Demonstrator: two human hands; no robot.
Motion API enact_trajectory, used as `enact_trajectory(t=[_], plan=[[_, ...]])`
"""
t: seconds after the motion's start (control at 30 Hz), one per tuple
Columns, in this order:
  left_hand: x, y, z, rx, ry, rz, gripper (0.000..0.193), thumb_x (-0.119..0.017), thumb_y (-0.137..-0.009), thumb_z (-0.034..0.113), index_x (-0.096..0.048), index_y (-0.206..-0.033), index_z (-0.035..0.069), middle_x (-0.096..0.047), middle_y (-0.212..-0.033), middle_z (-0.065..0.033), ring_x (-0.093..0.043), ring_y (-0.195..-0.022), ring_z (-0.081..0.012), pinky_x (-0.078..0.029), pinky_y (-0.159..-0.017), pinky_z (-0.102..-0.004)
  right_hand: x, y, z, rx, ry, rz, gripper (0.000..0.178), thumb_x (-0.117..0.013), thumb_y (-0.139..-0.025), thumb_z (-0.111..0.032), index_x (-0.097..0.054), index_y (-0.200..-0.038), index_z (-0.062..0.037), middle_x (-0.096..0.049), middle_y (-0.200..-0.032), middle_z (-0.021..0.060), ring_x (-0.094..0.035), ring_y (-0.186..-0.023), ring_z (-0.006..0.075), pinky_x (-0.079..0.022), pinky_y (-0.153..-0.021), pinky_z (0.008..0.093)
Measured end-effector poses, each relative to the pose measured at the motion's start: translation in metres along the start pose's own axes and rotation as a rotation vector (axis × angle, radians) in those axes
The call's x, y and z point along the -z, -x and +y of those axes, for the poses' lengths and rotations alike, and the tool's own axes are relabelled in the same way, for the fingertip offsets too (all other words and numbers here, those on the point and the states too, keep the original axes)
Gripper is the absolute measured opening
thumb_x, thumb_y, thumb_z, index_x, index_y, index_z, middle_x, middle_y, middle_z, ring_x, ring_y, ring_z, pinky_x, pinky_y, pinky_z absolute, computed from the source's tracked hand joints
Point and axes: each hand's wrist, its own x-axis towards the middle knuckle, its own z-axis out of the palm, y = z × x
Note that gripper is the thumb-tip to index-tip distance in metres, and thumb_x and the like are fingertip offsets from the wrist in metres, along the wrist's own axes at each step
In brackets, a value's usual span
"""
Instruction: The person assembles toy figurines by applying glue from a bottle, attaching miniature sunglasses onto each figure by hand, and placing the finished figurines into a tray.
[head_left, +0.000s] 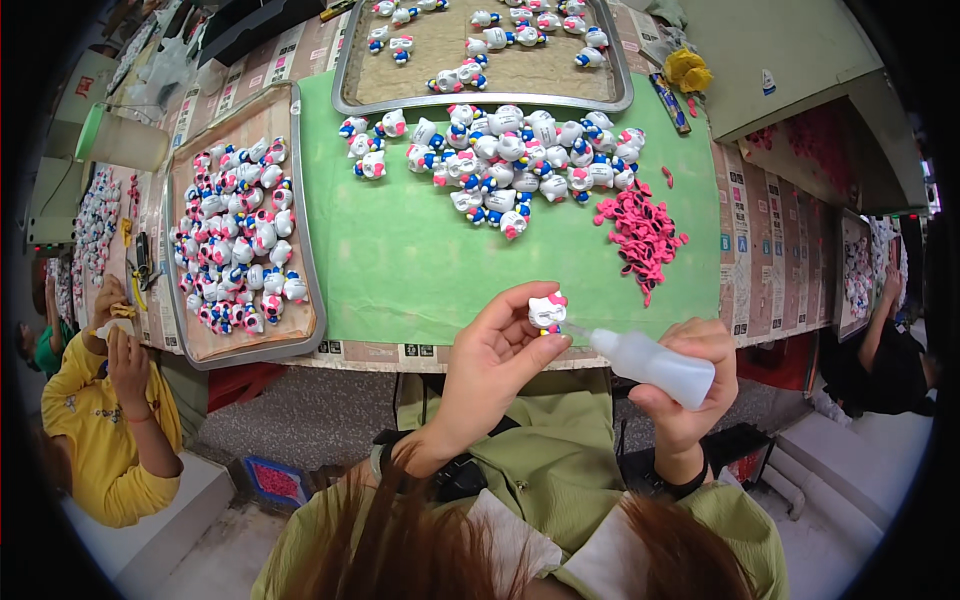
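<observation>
Between the thumb and fingers of my left hand (497,345) is a small white cat figurine (546,312) with a pink bow, held upright above the mat's near edge. My right hand (692,375) is wrapped round a translucent white squeeze bottle (655,368), tilted so its thin nozzle points left at the figurine. The nozzle tip is at or very near the figurine's lower side; contact is too small to tell. Past my hands, a heap of similar figurines (510,150) lies on the green mat (400,270). Right of it is a pile of small pink-and-black pieces (642,232).
A metal tray (318,290) packed with figurines stands at the left. Another tray (345,85) with scattered figurines lies at the back. Right of that are a yellow crumpled item (687,70) and a dark tube (670,103). A person in yellow (110,430) works at far left.
</observation>
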Motion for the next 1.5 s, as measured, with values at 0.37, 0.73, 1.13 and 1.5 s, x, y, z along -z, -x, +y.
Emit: enact_trajectory(t=[0.37, 0.73, 1.13, 1.5], plan=[[-0.001, 0.0, -0.001, -0.071, -0.105, -0.001, 0.038, -0.053, -0.078, -0.001, -0.04, -0.114, -0.001, -0.052, -0.093, -0.0041, -0.049, -0.083, -0.0078, -0.042, -0.075, -0.0213, 0.0, -0.001, -0.002, -0.008, -0.004, 0.008, 0.045, -0.078, -0.054, -0.013, -0.05, -0.087, -0.0019, -0.047, -0.074, 0.0055, -0.044, -0.061, 0.0126, -0.035, -0.053, 0.023], [0.0, -0.001, -0.002, -0.051, -0.017, 0.012, 0.039, -0.05, -0.076, -0.006, -0.038, -0.114, -0.003, -0.048, -0.11, -0.0156, -0.05, -0.095, -0.0149, -0.043, -0.081, -0.0268, 0.005, -0.002, -0.004, 0.013, 0.013, 0.011, 0.044, -0.077, -0.056, -0.014, -0.049, -0.088, -0.0031, -0.047, -0.075, 0.0056, -0.045, -0.063, 0.0135, -0.036, -0.055, 0.0239], [0.0, 0.001, 0.003, -0.022, 0.043, 0.005, 0.039, -0.05, -0.076, -0.006, -0.038, -0.113, -0.003, -0.048, -0.109, -0.0168, -0.053, -0.09, -0.0171, -0.043, -0.081, -0.0277, 0.006, -0.003, -0.003, 0.021, 0.039, 0.003, 0.044, -0.077, -0.056, -0.014, -0.049, -0.088, -0.003, -0.048, -0.077, 0.006, -0.046, -0.064, 0.0136, -0.036, -0.055, 0.0248], [0.001, -0.003, -0.002, -0.103, -0.025, 0.112, 0.037, -0.048, -0.076, -0.007, -0.04, -0.111, -0.002, -0.049, -0.108, -0.0147, -0.054, -0.087, -0.0156, -0.043, -0.078, -0.0256, 0.03, -0.044, 0.024, -0.292, -0.34, 0.469, 0.03, -0.059, -0.073, -0.004, -0.04, -0.095, 0.0019, -0.053, -0.087, 0.0096, -0.053, -0.082, 0.0161, -0.045, -0.069, 0.0305]])
